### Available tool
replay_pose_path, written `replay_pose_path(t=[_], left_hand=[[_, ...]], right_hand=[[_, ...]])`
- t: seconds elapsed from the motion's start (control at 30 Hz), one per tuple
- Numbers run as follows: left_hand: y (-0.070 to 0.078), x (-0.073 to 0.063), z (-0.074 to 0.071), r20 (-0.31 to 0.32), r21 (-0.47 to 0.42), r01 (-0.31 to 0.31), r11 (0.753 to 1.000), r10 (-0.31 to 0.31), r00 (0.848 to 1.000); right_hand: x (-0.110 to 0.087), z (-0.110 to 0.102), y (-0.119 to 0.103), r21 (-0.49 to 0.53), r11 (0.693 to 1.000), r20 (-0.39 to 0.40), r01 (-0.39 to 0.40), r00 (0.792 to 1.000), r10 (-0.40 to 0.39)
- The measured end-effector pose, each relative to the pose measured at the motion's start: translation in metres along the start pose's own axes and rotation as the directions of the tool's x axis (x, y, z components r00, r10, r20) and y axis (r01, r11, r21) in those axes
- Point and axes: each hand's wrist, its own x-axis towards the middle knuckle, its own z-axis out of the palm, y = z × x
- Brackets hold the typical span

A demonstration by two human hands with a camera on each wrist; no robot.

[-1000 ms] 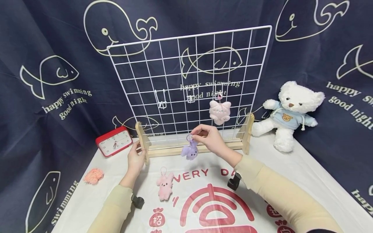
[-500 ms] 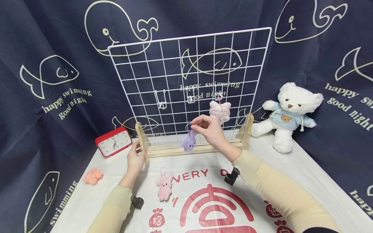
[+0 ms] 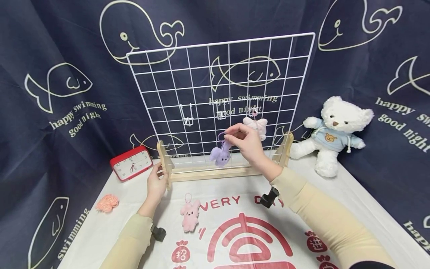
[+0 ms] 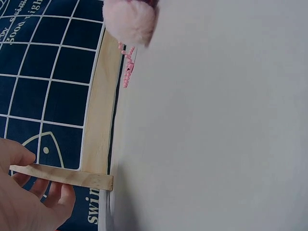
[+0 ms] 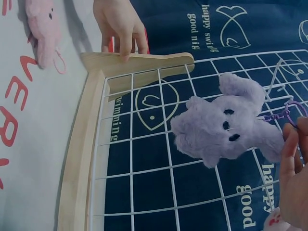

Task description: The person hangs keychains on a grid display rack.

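My right hand (image 3: 248,144) pinches the purple ring (image 5: 288,113) of a purple plush bunny keychain (image 3: 220,157). The bunny dangles in front of the lower half of a white wire grid rack (image 5: 173,206). My left hand (image 3: 157,180) grips the rack's left wooden end piece (image 4: 67,176), thumb on one side and fingers on the other. A pink cat-faced plush keychain (image 3: 263,129) hangs from the right hook, partly behind my right hand. Two more white hooks, one at left (image 3: 188,120) and one in the middle (image 3: 220,115), hold nothing. A pink plush keychain (image 3: 190,216) lies on the table.
Left of the rack stands a red alarm clock (image 3: 131,163), close to my left hand. A coral yarn bundle (image 3: 107,203) lies nearer on the white tablecloth (image 3: 134,196). At right sits a white teddy bear (image 3: 336,134) in a blue top. Dark printed cloth hangs behind.
My right hand has risen with the purple bunny toward the middle hook, now covering part of the hanging pink plush. The left hand stays on the wooden end piece.
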Motion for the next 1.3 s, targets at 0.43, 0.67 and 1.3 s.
replay_pose_path(t=[0.43, 0.67, 1.3], left_hand=[[-0.003, 0.0, 0.0, -0.002, 0.0, 0.005, 1.0, -0.005, 1.0], [-0.003, -0.001, 0.0, 0.004, 0.008, 0.006, 1.0, -0.006, 1.0], [-0.001, 0.0, 0.001, 0.002, -0.005, -0.003, 1.0, 0.003, 1.0]], right_hand=[[0.009, 0.0, -0.007, 0.015, 0.998, -0.035, 0.053, 0.998, -0.052], [0.014, 0.001, -0.012, 0.017, 0.998, -0.066, 0.063, 0.996, -0.062], [0.032, 0.005, -0.019, 0.091, 0.985, -0.135, 0.145, 0.982, -0.132]])
